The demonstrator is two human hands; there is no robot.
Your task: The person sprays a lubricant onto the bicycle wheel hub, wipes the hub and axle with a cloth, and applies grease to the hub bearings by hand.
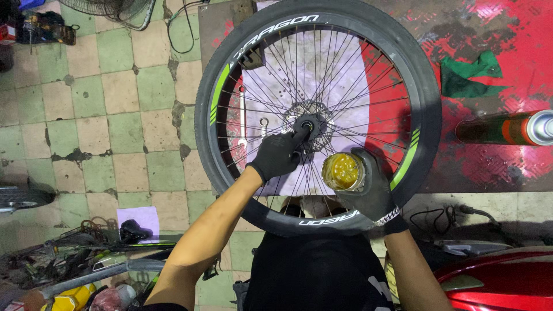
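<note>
over the worn green-and-cream tile floor [103, 109] and a red-stained mat [489, 46], the bicycle wheel [318, 115] lies flat on my lap so the hub [308, 126] faces up. my left hand [276, 155] closes its gloved fingers on the hub to steady it. my right hand [371, 184] grips an open jar of yellow grease [342, 171], tilted toward the hub for easy reach.
</note>
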